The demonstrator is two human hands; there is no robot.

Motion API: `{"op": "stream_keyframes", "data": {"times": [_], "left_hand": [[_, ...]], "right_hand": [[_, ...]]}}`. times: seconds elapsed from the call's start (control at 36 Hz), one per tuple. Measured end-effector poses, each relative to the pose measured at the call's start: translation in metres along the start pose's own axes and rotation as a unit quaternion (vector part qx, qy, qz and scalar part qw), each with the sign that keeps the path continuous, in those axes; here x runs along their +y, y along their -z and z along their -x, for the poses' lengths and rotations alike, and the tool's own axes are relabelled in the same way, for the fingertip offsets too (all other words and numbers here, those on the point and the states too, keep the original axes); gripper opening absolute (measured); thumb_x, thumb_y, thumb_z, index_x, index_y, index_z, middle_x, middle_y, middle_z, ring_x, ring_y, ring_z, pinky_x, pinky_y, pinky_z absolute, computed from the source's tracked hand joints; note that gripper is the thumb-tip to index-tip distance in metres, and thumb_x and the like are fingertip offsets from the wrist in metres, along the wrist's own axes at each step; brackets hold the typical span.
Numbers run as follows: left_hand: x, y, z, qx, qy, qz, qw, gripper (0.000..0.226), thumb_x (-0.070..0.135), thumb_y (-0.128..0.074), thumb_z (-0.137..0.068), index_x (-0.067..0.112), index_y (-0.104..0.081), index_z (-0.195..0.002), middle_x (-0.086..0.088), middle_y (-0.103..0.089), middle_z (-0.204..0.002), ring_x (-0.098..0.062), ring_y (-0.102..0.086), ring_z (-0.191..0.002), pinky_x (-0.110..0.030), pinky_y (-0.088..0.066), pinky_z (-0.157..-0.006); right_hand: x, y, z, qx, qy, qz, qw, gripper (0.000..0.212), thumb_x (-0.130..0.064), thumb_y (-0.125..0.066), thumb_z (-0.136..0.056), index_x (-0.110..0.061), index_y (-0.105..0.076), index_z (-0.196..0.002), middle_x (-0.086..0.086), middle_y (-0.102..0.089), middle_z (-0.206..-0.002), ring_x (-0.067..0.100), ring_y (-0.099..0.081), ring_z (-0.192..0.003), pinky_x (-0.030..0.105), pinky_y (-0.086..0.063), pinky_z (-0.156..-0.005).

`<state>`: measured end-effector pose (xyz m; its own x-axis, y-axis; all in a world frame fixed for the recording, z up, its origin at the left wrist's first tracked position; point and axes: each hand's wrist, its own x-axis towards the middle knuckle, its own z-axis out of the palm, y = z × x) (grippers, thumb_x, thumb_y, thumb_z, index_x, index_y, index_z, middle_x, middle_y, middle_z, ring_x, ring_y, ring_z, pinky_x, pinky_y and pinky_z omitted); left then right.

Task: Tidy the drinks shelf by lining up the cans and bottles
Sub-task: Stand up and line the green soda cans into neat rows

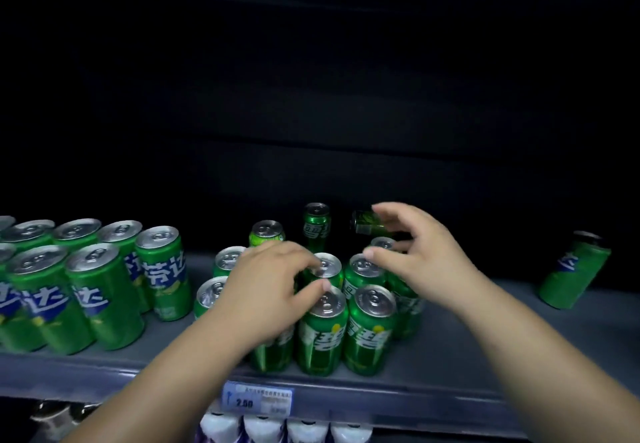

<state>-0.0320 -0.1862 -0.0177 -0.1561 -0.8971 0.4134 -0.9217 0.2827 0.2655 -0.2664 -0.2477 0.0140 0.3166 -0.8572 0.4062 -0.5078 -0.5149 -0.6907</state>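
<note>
Cluster of green aluminium drink cans (pixel 322 331): upright on grey shelf (pixel 440 359), beneath both hands. Left hand (pixel 263 279): curled over can tops; grip cannot be told. Right hand (pixel 415 252): loose and spread, fingertips at toppled green can (pixel 362 222) behind.

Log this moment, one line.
left hand: curled over middle green can, grip unclear | right hand: open above can cluster | tipped can behind | leaning can far right

Bare shelf (pixel 446 356) lies open between the middle cans (pixel 370 331) and the leaning can (pixel 575 269) (the gap beside the left cans (pixel 104 297) is narrower).
</note>
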Motion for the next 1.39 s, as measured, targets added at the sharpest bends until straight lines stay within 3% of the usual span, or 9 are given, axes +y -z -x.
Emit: {"op": "stream_keyframes", "data": {"times": [0.19,0.31,0.47,0.69,0.86,1.03,1.19,1.28,1.39], "left_hand": [[-0.005,-0.008,-0.017,-0.059,0.098,-0.048,0.992,0.069,0.077,-0.034,-0.082,0.038,-0.049,-0.137,0.014,-0.053,-0.138,-0.015,-0.045,-0.129,-0.037,-0.037,-0.107],[-0.002,-0.007,-0.013,-0.064,0.099,-0.055,0.992,0.067,0.076,-0.037,-0.084,0.037,-0.049,-0.138,0.016,-0.051,-0.140,-0.011,-0.043,-0.131,-0.036,-0.034,-0.109],[0.000,-0.005,-0.012,-0.066,0.113,-0.048,0.990,0.063,0.075,-0.042,-0.086,0.040,-0.048,-0.138,0.019,-0.045,-0.145,-0.005,-0.037,-0.134,-0.030,-0.027,-0.110],[-0.001,-0.005,-0.011,-0.069,0.128,-0.034,0.989,0.069,0.079,-0.035,-0.080,0.042,-0.048,-0.138,0.023,-0.044,-0.145,-0.001,-0.036,-0.135,-0.027,-0.025,-0.112],[-0.001,-0.006,-0.011,-0.067,0.137,-0.036,0.988,0.069,0.078,-0.037,-0.079,0.041,-0.051,-0.136,0.020,-0.046,-0.145,-0.002,-0.037,-0.136,-0.029,-0.028,-0.114],[-0.001,-0.006,-0.011,-0.065,0.137,-0.034,0.988,0.067,0.078,-0.039,-0.080,0.042,-0.052,-0.135,0.021,-0.047,-0.144,-0.001,-0.038,-0.135,-0.028,-0.030,-0.112],[0.001,-0.005,-0.011,-0.061,0.131,-0.036,0.989,0.063,0.075,-0.041,-0.082,0.040,-0.053,-0.133,0.022,-0.048,-0.143,-0.002,-0.040,-0.133,-0.027,-0.030,-0.109],[0.002,-0.005,-0.011,-0.056,0.124,-0.035,0.990,0.062,0.074,-0.041,-0.082,0.038,-0.057,-0.130,0.019,-0.051,-0.140,-0.005,-0.043,-0.132,-0.029,-0.033,-0.107],[0.003,-0.004,-0.010,-0.050,0.113,-0.041,0.991,0.068,0.077,-0.031,-0.077,0.038,-0.061,-0.124,0.018,-0.055,-0.137,-0.007,-0.048,-0.128,-0.030,-0.036,-0.104]], "right_hand": [[0.024,-0.027,-0.084,-0.150,-0.004,0.034,0.988,0.071,-0.028,-0.083,-0.079,-0.034,-0.049,-0.140,-0.006,-0.054,-0.142,0.011,-0.052,-0.129,0.032,-0.048,-0.102],[0.033,-0.045,-0.124,-0.214,-0.011,0.013,0.977,0.073,-0.019,-0.083,-0.079,-0.029,-0.049,-0.142,-0.002,-0.052,-0.144,0.014,-0.049,-0.131,0.023,-0.040,-0.096],[0.057,-0.065,-0.161,-0.266,0.031,0.041,0.963,0.080,-0.010,-0.087,-0.072,-0.017,-0.051,-0.143,0.004,-0.049,-0.147,0.013,-0.046,-0.134,0.016,-0.031,-0.102],[0.075,-0.088,-0.178,-0.337,0.039,0.052,0.939,0.087,-0.003,-0.085,-0.073,-0.019,-0.045,-0.149,-0.005,-0.047,-0.140,0.006,-0.041,-0.128,0.010,-0.029,-0.096],[0.086,-0.097,-0.182,-0.302,0.062,0.020,0.951,0.076,0.005,-0.086,-0.067,-0.010,-0.057,-0.136,0.010,-0.056,-0.137,0.023,-0.054,-0.127,0.020,-0.039,-0.100],[0.082,-0.084,-0.169,-0.288,0.132,0.049,0.947,0.072,0.000,-0.088,-0.064,-0.013,-0.063,-0.130,0.000,-0.056,-0.120,0.011,-0.051,-0.114,0.002,-0.033,-0.089],[0.050,-0.033,-0.136,-0.191,0.133,-0.033,0.972,0.066,-0.004,-0.087,-0.066,-0.037,-0.065,-0.119,-0.009,-0.056,-0.126,-0.003,-0.054,-0.113,0.002,-0.033,-0.097],[0.033,0.004,-0.108,-0.140,0.143,-0.060,0.978,0.065,-0.007,-0.088,-0.069,-0.050,-0.062,-0.110,-0.019,-0.057,-0.126,-0.009,-0.054,-0.115,0.007,-0.037,-0.099],[0.019,0.050,-0.060,-0.079,0.166,-0.066,0.981,0.058,-0.020,-0.085,-0.066,-0.044,-0.064,-0.115,-0.016,-0.061,-0.129,0.000,-0.058,-0.120,0.023,-0.045,-0.103]]}}
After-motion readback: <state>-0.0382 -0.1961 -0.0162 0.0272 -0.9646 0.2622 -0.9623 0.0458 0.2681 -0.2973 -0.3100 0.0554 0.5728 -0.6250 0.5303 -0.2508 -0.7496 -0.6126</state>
